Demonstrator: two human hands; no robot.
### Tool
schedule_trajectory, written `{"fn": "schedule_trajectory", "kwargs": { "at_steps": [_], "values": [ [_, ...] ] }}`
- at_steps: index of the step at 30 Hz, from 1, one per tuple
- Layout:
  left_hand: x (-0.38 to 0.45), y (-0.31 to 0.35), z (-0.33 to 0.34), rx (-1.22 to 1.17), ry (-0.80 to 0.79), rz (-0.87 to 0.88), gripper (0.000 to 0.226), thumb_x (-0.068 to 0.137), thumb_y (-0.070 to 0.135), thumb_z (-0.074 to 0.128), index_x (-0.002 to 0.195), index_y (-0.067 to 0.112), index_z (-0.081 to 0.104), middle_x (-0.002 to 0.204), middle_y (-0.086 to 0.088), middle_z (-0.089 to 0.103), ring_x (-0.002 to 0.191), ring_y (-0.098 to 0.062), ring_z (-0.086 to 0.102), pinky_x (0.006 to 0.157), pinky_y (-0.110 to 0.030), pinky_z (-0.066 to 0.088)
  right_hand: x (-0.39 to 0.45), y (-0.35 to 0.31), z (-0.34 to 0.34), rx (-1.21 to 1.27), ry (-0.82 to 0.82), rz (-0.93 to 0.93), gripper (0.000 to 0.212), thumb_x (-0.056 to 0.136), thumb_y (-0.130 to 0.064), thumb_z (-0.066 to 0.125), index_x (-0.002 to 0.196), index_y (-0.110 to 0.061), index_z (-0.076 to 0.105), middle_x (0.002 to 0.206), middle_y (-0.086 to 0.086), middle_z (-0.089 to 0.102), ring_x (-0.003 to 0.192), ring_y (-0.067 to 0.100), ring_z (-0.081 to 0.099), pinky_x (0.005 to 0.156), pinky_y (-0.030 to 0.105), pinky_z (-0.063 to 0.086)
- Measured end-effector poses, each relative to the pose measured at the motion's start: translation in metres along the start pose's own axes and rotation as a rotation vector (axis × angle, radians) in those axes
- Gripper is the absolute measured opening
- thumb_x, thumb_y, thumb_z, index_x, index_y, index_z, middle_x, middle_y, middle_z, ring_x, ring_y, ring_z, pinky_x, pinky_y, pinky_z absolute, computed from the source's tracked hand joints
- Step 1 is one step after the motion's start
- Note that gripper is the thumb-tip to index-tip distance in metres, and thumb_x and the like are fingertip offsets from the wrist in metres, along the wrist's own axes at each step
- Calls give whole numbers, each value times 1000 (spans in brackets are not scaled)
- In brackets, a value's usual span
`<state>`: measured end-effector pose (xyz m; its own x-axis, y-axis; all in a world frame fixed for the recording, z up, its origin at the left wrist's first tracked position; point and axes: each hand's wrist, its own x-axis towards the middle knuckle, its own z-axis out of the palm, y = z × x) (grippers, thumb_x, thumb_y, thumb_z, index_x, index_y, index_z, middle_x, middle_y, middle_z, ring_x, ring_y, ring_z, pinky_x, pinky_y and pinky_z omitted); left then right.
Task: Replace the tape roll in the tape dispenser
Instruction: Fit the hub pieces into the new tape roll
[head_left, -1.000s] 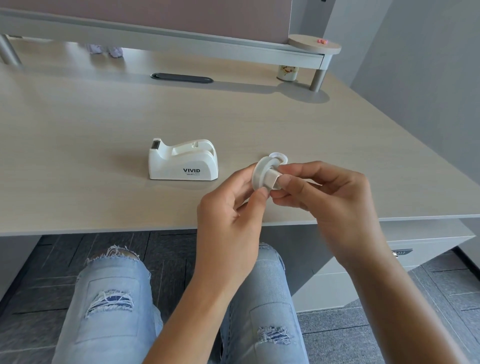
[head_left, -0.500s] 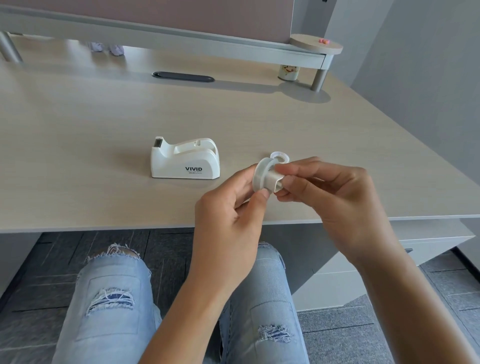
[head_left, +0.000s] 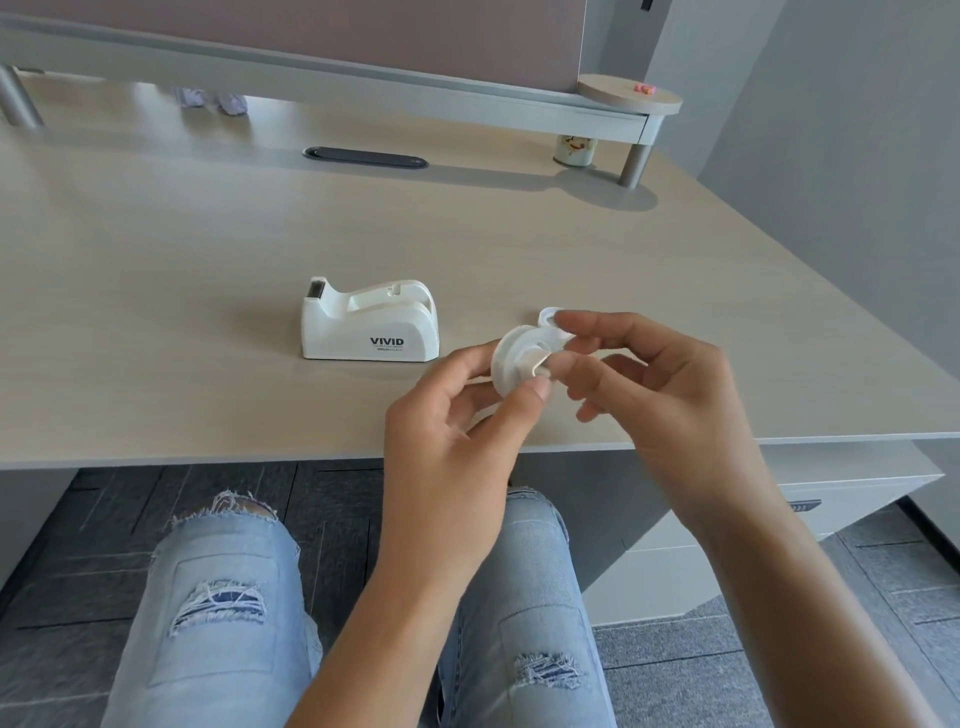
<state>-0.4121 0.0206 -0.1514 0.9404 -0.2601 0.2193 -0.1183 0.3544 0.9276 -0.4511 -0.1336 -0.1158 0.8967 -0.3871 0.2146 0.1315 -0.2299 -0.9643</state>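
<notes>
The pale wood-grain counter (head_left: 182, 260) runs wide and mostly bare, its near edge crossing just under both hands and its right edge slanting back toward the grey wall; open surface lies all around the one white tape dispenser (head_left: 370, 328), which sits upright near the middle with its cradle showing no roll and its cutter end to the left. At the back, one raised shelf (head_left: 363, 73) stands on legs, with one dark oval cable slot (head_left: 365, 157) in front of it and one small printed cup (head_left: 573, 149) under its right end. Both hands are raised above the near edge, right of the dispenser and apart from it. The left hand (head_left: 447, 431) pinches one white tape-roll spool (head_left: 519, 361) between thumb and fingertips, disc face tilted. The right hand (head_left: 670, 395) meets it, fingers loosely curled, thumb and forefinger touching the spool's hub; a small white ring (head_left: 550, 315) lies on the counter just behind.
</notes>
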Motion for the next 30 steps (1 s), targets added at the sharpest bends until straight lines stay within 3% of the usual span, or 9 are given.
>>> {"fn": "schedule_trajectory", "kwargs": {
  "at_steps": [4,7,11,13,16,21,26,30],
  "values": [
    [1,-1,-4,-24,44,-24,17,90,11,80,107,16,79,101,-3,84,101,-23,79,96,-39,61,2,6,-2,14,-106,64,14,89,-21,79,103,-21,82,94,-5,80,79,5,64,73,24,51],
    [2,0,-6,-53,79,-35,17,87,11,83,103,13,78,98,-6,84,97,-26,79,98,-48,61,4,11,-1,122,-133,111,11,86,-20,79,96,-22,80,94,-6,78,88,10,67,82,33,50],
    [2,2,-4,-45,70,-42,14,87,8,81,100,11,79,92,-2,85,86,-14,78,92,-41,63,6,11,3,192,-182,129,19,84,-23,79,103,-22,81,105,-1,81,99,14,70,89,35,50],
    [1,3,-4,-38,70,-38,14,87,7,81,100,11,79,88,0,85,83,-10,78,90,-37,62,5,10,5,189,-202,101,20,78,-27,87,97,-23,83,102,2,82,98,17,69,91,35,50],
    [1,4,-6,-40,73,-31,14,87,5,80,98,12,80,86,1,85,81,-9,78,90,-36,62,5,9,6,215,-180,80,26,72,-35,84,94,-21,84,100,6,82,96,20,69,92,34,50],
    [1,6,-10,-20,71,-43,12,87,3,79,97,10,80,85,0,85,79,-10,80,83,-29,63,4,9,7,183,-163,49,26,75,-30,84,96,-15,84,101,12,83,96,26,73,98,46,55],
    [1,7,-12,-7,101,-45,11,87,4,80,95,11,81,84,1,85,76,-10,80,77,-24,61,0,6,13,176,-140,11,19,79,-17,80,96,-8,82,95,10,85,88,20,79,87,28,59],
    [0,8,-14,1,117,-56,12,88,4,79,95,12,82,83,0,85,75,-12,81,76,-23,61,-1,6,17,168,-106,-6,19,78,-17,80,95,-8,81,94,9,85,88,21,79,88,30,61]
  ]
}}
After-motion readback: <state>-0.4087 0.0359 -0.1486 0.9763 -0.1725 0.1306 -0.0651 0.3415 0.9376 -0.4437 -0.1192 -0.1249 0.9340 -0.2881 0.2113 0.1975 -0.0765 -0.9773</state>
